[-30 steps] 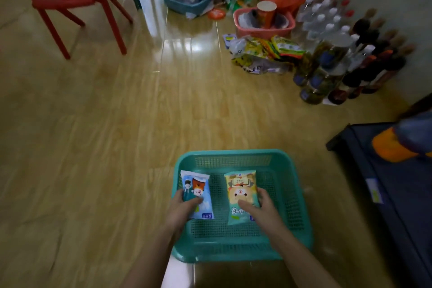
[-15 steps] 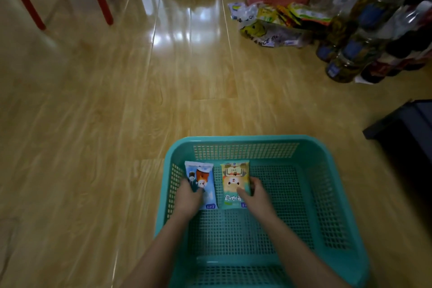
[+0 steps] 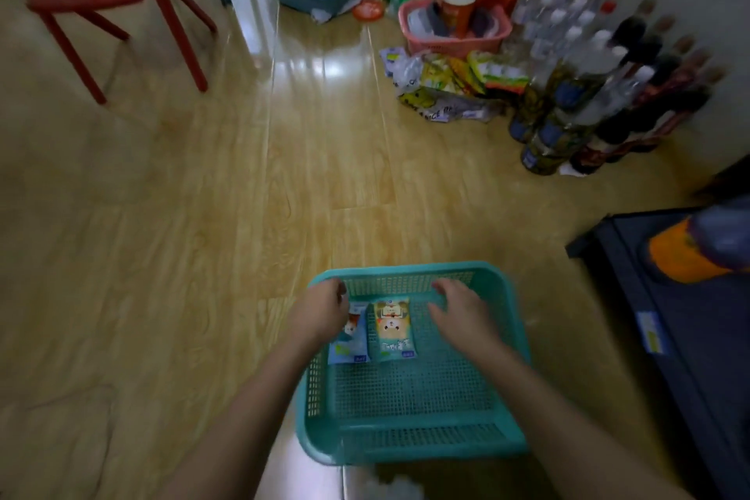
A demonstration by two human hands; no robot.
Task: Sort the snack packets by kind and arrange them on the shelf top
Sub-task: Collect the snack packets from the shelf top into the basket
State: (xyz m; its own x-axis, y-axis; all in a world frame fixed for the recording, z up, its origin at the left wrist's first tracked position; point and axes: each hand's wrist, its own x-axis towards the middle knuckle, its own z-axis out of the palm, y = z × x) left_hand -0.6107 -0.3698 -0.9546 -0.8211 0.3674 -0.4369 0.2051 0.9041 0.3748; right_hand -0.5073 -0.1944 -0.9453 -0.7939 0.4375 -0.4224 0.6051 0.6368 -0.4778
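A glossy plank floor point(image 3: 203, 215) bore a rectangular teal mesh basket point(image 3: 406, 438). Flat inside lay a shiny yellow packet point(image 3: 393, 331) beside a blue packet point(image 3: 345, 351). The right hand point(image 3: 462, 317) hovered slack, grip wide; the left hand point(image 3: 320, 311) curled over the blue packet, grip unclear.

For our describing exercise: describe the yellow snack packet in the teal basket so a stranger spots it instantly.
In the near teal plastic mesh basket on the wooden floor, two packets lie side by side. Take the right one, the yellow cartoon-bear packet, unlike the pale blue packet the left hand partly hides.
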